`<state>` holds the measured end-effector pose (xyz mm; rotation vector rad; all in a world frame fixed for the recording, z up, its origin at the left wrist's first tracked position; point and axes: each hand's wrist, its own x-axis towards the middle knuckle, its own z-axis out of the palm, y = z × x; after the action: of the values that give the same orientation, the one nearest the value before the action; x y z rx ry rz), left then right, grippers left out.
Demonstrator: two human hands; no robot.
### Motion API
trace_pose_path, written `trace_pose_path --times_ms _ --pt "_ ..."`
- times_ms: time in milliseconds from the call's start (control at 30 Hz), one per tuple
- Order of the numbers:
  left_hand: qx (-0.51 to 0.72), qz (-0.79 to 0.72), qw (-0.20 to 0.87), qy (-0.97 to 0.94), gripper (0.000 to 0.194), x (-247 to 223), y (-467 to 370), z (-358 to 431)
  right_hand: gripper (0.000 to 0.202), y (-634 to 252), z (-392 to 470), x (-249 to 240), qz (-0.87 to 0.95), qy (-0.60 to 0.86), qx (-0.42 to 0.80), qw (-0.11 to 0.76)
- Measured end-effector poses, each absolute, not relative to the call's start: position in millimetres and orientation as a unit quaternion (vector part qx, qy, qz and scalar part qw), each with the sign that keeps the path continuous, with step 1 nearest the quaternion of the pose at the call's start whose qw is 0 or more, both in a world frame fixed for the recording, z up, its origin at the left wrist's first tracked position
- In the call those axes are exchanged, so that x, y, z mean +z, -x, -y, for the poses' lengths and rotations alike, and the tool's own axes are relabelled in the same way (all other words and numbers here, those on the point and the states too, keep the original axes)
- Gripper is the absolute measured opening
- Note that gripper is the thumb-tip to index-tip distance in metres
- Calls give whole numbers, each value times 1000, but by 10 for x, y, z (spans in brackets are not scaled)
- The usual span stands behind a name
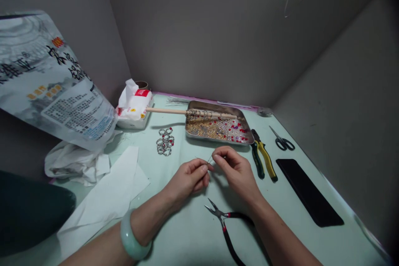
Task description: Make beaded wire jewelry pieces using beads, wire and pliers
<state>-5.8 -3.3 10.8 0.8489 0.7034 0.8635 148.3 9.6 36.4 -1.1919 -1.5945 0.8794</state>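
Note:
Thin wire (209,159) runs between my two hands at the middle of the table. My left hand (190,178), with a pale green bangle on the wrist, pinches it between thumb and fingers. The fingertips of my right hand (233,168) are closed on the wire's upper part. Just beyond them lies a metal tray (218,140) of gold, red and clear beads, with a wooden stick (168,111) wound with beaded wire resting across it. Several wire rings with red beads (165,142) lie left of the tray. Black-handled pliers (220,214) lie open below my hands.
Green-and-yellow cutters (263,158), scissors (282,141) and a black flat case (308,191) lie to the right. At the left are a tissue pack (135,110), white paper sheets (109,191) and a large printed bag (52,79). Grey walls enclose the table.

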Motion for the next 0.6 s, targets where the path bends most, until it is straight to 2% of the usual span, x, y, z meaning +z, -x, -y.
trace_pose_path --times_ms 267,467,600 --pt "360 -240 846 -312 17 155 125 26 12 -1531 -103 412 631 441 442 460" --pt "386 -258 828 -314 18 172 109 42 9 -1492 -58 392 653 469 336 491" --pt "417 -287 790 -346 18 167 90 45 9 -1464 -22 387 650 463 330 505"
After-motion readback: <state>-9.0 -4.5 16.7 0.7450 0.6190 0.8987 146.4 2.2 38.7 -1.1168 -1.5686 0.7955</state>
